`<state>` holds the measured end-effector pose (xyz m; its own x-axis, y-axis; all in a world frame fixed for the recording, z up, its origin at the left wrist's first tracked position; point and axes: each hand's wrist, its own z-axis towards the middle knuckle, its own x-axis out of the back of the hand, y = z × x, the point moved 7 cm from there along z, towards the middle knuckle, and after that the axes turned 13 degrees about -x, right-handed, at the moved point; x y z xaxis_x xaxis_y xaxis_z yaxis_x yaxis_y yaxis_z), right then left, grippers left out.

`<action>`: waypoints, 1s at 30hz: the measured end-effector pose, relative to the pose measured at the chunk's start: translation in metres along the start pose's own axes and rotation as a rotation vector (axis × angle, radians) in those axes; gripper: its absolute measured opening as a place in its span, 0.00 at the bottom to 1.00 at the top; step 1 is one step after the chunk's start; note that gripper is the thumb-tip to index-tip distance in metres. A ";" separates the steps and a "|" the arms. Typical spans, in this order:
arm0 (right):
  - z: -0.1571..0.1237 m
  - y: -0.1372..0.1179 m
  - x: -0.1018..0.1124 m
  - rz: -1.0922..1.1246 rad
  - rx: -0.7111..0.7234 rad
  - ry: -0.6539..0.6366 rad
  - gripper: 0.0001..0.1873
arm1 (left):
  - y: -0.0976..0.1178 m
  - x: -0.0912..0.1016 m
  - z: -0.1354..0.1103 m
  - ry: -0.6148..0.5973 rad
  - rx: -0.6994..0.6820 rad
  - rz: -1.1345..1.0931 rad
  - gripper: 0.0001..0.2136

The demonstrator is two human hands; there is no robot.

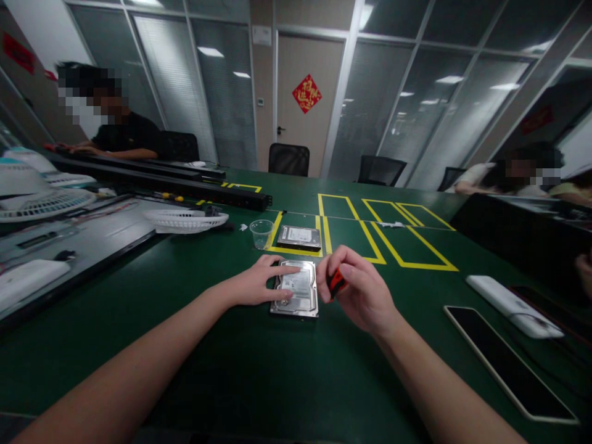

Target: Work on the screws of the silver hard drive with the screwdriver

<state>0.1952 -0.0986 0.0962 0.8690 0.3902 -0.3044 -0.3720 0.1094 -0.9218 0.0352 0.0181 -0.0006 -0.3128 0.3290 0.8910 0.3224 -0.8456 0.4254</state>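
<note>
A silver hard drive (300,305) with a white label lies flat on the green table in front of me. My left hand (259,282) rests on its left side, fingers stretched apart across the top. Just off the drive's right edge, my right hand (363,290) is closed round the red and black handle of a screwdriver (337,283); its shaft and tip cannot be made out. Beyond them, a second hard drive (299,237) lies inside a yellow taped rectangle. A clear plastic cup (262,234) stands to the left of that drive.
To the right lie a phone-like black slab (504,357) and a white power bank-like block (513,306) with a cable. White fan parts (185,220), a grey metal panel (111,237) and long black bars (208,188) fill the left. People sit at both far sides.
</note>
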 end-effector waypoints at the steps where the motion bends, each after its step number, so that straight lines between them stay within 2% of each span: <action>1: 0.000 0.000 0.000 0.002 -0.002 0.002 0.08 | 0.000 0.000 0.000 -0.002 0.002 -0.001 0.33; 6: 0.000 0.001 0.002 -0.010 -0.042 0.038 0.07 | 0.002 0.001 -0.001 -0.008 0.008 -0.007 0.33; 11: 0.002 -0.001 0.003 -0.004 -0.025 0.044 0.17 | 0.002 0.002 -0.002 -0.034 0.036 -0.007 0.32; 14: 0.003 -0.002 0.002 0.020 -0.021 0.039 0.19 | 0.002 0.002 -0.002 -0.031 0.029 -0.005 0.32; 23: 0.001 0.003 0.002 0.038 -0.022 -0.015 0.08 | -0.003 -0.001 -0.002 -0.008 0.008 0.010 0.31; 30: 0.003 0.003 0.003 0.035 -0.033 0.001 0.08 | 0.000 0.001 -0.001 -0.011 0.006 0.018 0.31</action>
<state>0.1961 -0.0938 0.0936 0.8560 0.3922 -0.3368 -0.3912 0.0658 -0.9179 0.0341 0.0178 0.0001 -0.2968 0.3184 0.9003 0.3334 -0.8489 0.4102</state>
